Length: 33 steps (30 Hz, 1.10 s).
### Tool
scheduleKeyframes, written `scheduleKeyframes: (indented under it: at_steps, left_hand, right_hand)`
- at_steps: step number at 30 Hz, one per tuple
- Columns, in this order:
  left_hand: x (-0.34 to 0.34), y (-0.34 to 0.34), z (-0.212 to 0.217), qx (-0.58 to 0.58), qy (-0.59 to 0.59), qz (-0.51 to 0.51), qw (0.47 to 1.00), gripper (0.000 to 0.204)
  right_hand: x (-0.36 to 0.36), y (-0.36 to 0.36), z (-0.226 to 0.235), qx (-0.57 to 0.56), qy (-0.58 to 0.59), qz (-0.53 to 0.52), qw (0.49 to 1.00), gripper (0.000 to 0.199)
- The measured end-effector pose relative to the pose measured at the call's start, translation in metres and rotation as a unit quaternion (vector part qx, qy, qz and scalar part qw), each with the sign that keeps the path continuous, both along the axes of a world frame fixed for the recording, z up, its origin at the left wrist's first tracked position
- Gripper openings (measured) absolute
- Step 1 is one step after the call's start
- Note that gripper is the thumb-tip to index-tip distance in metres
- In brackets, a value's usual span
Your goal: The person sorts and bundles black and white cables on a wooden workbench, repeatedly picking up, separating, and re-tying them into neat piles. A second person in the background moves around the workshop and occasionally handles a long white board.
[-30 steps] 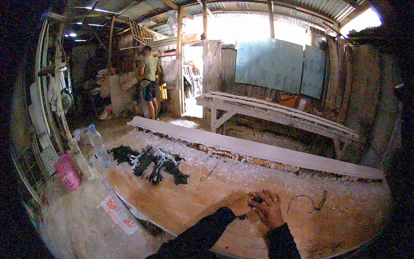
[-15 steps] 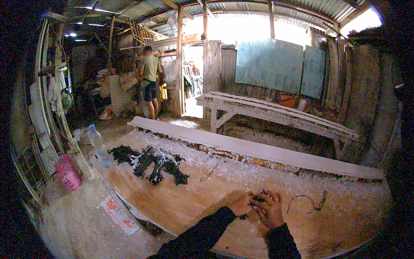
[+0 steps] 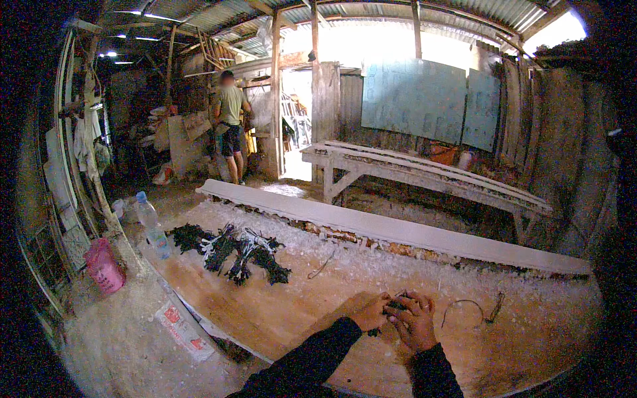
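Over the brown work board, my left hand point(image 3: 370, 312) and my right hand point(image 3: 415, 324) meet with fingers closed around a small dark stringy bundle point(image 3: 397, 304). My fingers cover most of it, and a dark tip pokes out below the left hand. Farther left on the board lies a pile of black stringy bundles point(image 3: 240, 256) with white strands through it. A thin loose strand point(image 3: 321, 265) rests between the pile and my hands. Right of my hands are a curved strand point(image 3: 463, 304) and a short dark twisted piece point(image 3: 494, 308).
A long pale plank point(image 3: 371, 222) edges the board's far side. At its left stand a clear plastic bottle point(image 3: 151, 222) and a pink bag point(image 3: 105, 266); a printed white sack point(image 3: 184, 330) lies below. Behind are a whitish bench point(image 3: 411, 174) and a standing person point(image 3: 231, 116).
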<state>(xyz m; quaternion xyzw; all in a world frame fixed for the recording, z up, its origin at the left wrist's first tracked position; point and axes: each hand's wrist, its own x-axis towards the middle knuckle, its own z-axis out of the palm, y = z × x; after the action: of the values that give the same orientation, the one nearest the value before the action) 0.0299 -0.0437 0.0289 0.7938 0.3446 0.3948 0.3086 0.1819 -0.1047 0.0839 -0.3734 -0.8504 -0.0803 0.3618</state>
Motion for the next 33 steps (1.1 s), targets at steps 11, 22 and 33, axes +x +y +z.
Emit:
scheduleKeyframes:
  at_steps: [11,22,33]
  left_hand:
    - [-0.007,-0.01,0.018,0.089,0.117,0.062,0.987,0.038]
    - [0.0,0.005,-0.009,0.067,-0.042,0.003,0.997,0.035]
    - [-0.008,-0.025,0.039,-0.018,0.095,0.044,0.994,0.034]
  right_hand:
    - [0.0,0.0,-0.002,0.006,-0.008,-0.019,1.0,0.02]
    - [-0.001,0.001,-0.002,0.015,-0.006,-0.024,1.0,0.019]
    - [-0.002,-0.001,-0.002,-0.01,0.014,-0.03,0.999,0.02]
